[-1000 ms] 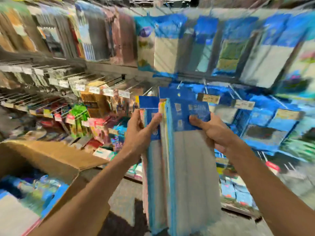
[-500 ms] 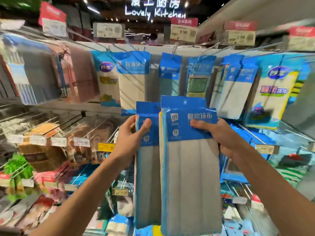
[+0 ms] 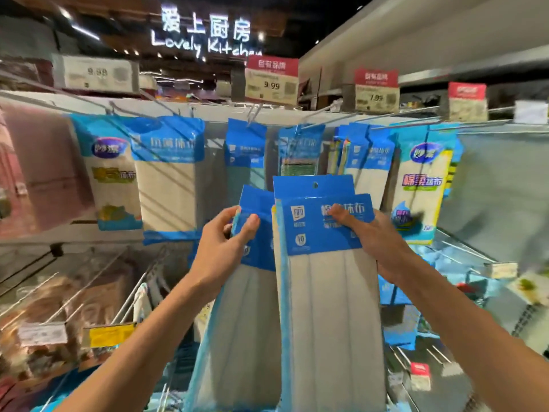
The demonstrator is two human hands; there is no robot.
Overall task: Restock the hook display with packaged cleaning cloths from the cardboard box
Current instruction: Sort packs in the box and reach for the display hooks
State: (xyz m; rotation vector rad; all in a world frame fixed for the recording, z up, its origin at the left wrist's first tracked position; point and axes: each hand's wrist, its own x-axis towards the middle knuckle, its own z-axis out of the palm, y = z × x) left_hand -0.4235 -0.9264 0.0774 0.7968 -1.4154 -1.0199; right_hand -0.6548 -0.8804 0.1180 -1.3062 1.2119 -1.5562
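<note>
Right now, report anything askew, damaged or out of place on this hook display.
Nothing looks damaged or spilled. The left hand grips a tilted bundle of cloth packs; the right hand grips a straighter bundle whose headers sit unevenly.

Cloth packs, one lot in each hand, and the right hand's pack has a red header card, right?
No. The head view shows the header card of the pack in the right hand is blue, not red. The left hand holds cloth packs too.

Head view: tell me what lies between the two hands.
In the head view, only the blue tops of the cloth packs: the left hand pinches the rear packs, the right hand the front packs.
</note>
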